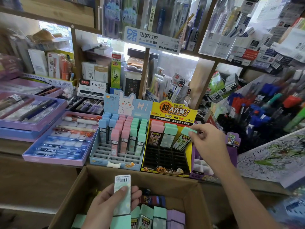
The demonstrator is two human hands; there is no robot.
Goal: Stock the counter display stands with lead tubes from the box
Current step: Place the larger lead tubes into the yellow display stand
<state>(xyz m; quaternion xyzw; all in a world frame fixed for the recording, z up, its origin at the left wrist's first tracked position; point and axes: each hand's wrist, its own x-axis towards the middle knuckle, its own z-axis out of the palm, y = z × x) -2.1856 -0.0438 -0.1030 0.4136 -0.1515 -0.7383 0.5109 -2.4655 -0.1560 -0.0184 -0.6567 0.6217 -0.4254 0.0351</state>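
An open cardboard box (79, 184) at the bottom holds several green and purple lead tubes (159, 215). My left hand (105, 205) grips one green tube (122, 195) upside down above the box, barcode end up. My right hand (206, 141) pinches the green cap of another tube (183, 139), which sits tilted in the back row of the yellow display stand (165, 156). A pink tube and a green tube stand upright to its left. The blue rabbit display stand (115, 156) beside it holds rows of blue, pink and green tubes; its front slots are bare.
Purple pen gift trays (54, 146) lie left of the stands. A clear bin of pens (264, 109) stands at the right, with a small purple stand (231, 146) behind my right wrist. Packed shelves rise behind. A wooden counter edge (33, 176) runs below.
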